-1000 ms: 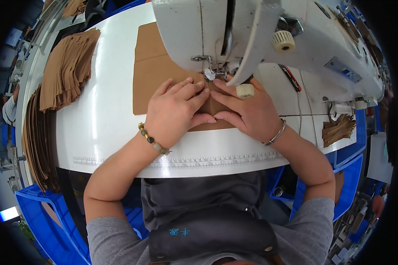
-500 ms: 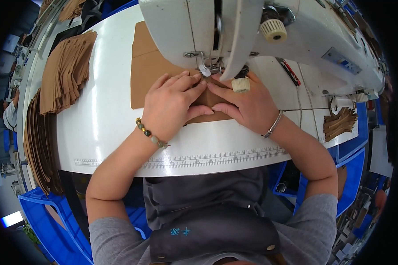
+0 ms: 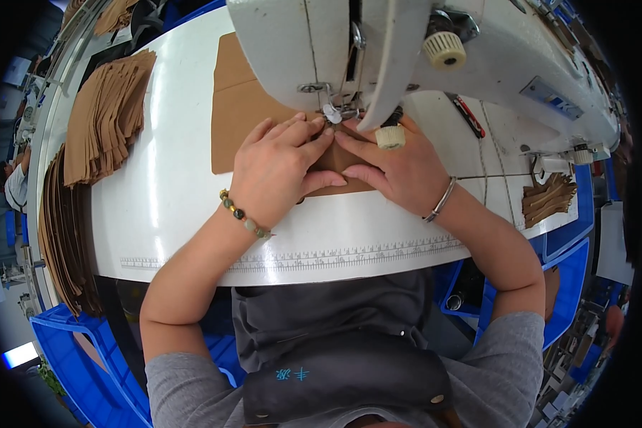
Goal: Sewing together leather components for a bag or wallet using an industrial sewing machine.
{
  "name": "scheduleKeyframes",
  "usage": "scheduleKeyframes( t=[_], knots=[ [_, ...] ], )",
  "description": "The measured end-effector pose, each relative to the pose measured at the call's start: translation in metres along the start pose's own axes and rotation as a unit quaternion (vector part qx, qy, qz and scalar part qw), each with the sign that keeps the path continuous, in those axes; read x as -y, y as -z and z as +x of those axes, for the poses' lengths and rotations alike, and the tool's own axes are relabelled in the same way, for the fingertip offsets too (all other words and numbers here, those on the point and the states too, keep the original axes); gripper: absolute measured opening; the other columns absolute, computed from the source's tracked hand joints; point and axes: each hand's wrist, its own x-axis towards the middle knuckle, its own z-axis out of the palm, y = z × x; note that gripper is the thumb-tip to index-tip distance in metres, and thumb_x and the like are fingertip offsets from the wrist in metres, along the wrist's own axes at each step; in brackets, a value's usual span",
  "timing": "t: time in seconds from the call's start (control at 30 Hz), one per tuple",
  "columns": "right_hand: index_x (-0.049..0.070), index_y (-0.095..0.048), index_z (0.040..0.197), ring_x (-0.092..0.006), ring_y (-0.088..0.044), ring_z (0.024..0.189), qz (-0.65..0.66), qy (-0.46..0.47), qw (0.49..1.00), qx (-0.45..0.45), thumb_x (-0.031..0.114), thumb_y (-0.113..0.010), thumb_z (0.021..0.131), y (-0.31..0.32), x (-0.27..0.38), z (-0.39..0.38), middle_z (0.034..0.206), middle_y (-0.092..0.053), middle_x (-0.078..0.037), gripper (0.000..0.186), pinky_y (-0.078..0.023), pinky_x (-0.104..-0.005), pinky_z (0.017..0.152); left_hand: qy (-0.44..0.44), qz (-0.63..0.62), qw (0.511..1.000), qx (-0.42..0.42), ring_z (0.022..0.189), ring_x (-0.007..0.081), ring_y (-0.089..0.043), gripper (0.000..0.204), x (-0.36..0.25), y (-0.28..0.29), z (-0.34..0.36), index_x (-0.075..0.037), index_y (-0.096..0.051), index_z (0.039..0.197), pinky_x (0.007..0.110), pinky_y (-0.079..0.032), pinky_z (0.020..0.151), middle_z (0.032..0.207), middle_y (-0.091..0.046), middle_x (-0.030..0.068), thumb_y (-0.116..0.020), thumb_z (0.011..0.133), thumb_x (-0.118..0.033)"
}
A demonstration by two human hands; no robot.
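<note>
A flat brown leather-like piece lies on the white table, its upper part running beneath the head of the white sewing machine. My left hand holds it just left of the presser foot, fingers close together and thumb reaching inward. From the other side my right hand presses the same piece, some of its fingers hidden behind the machine's lower knob. Both index fingertips come close together before the needle area, and the thumb tips nearly meet below. A crease shows in the piece between them.
Stacks of brown pieces stand at the table's left. Red-handled snips and a small bundle of brown strips lie to the right. A printed ruler follows the near edge. Blue bins sit below.
The brown piece has shifted very slightly away from me, under the machine. A metal part in the slot of the machine head sits differently. Both hands keep nearly the same place.
</note>
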Motion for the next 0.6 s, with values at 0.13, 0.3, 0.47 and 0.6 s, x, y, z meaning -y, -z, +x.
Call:
scheduleKeyframes(
  t=[0.13,0.3,0.47,0.6],
  knots=[
    [0.010,-0.076,0.110,-0.0282,-0.060,0.128,0.003,0.000,1.000,-0.002,0.038,-0.077,0.085,-0.001,0.000,-0.001,0.123,-0.071,-0.005,0.037,-0.039,-0.0539,0.117,0.035,-0.025,0.998,0.052,0.127,0.0256,-0.063,0.064,0.000,0.000,-0.002,-0.012,-0.074,0.125,0.049,-0.048,0.109,0.129,-0.070,0.0036,-0.073,0.079,-0.056],
    [0.010,-0.075,0.111,-0.0278,-0.060,0.127,-0.008,0.008,1.000,-0.002,0.037,-0.077,0.085,-0.001,0.000,0.003,0.122,-0.071,-0.005,0.038,-0.039,-0.0534,0.117,0.031,-0.025,0.998,0.045,0.127,0.0262,-0.063,0.066,0.001,-0.002,-0.001,-0.011,-0.074,0.125,0.049,-0.047,0.109,0.129,-0.070,0.0043,-0.073,0.078,-0.057],
    [0.011,-0.075,0.107,-0.0266,-0.068,0.111,-0.071,0.048,0.996,0.009,0.034,-0.081,0.083,0.044,0.013,-0.003,0.111,-0.073,-0.002,0.033,-0.047,-0.0505,0.107,0.003,-0.028,1.000,-0.013,0.107,0.0290,-0.067,0.067,-0.002,-0.004,-0.001,-0.006,-0.076,0.120,0.040,-0.052,0.098,0.108,-0.072,0.0069,-0.078,0.075,-0.055],
    [0.006,-0.075,0.097,-0.0255,-0.069,0.080,-0.199,-0.002,0.958,-0.206,0.015,-0.074,0.091,0.169,-0.020,-0.054,0.092,-0.074,-0.005,0.011,-0.054,-0.0372,0.073,0.020,-0.011,1.000,-0.018,0.104,0.0291,-0.067,0.065,-0.007,-0.009,-0.006,-0.005,-0.075,0.120,0.040,-0.052,0.098,0.102,-0.069,0.0073,-0.078,0.077,-0.053]
  ],
)
